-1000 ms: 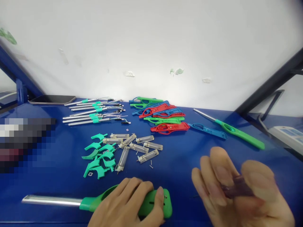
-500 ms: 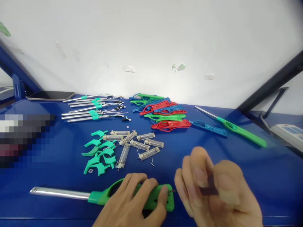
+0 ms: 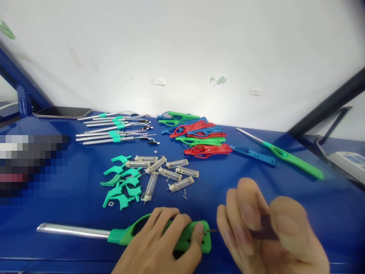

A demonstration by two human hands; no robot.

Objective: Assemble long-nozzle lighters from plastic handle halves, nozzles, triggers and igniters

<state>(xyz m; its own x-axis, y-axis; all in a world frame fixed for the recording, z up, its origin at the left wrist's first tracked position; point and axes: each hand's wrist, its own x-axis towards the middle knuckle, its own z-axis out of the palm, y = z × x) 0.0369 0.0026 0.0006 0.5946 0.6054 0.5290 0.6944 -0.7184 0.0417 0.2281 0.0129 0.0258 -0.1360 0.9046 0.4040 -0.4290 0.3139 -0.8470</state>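
A green long-necked lighter (image 3: 125, 236) with a silver metal tube lies along the front of the blue table. My left hand (image 3: 159, 243) is closed over its handle, with the thumb pressed near the handle's right end. To the right, my right hand (image 3: 273, 236) pinches the dark handle of a screwdriver (image 3: 264, 227), partly hidden by the fingers. Its thin shaft points left at the end of the lighter handle; whether the tip touches the lighter cannot be made out.
Behind the hands lie turquoise triggers (image 3: 122, 201), clear fuel tanks (image 3: 181, 184) and tiny pins (image 3: 184, 195). Farther back are metal tubes with wires (image 3: 105, 135), coloured handle shells (image 3: 208, 150), a phone (image 3: 64, 112) and another green lighter (image 3: 299, 161). A white wall (image 3: 182, 57) stands behind.
My right hand has moved slightly right with the screwdriver, and more of its dark handle shows. The left hand stays on the lighter. The whole view has shifted a little.
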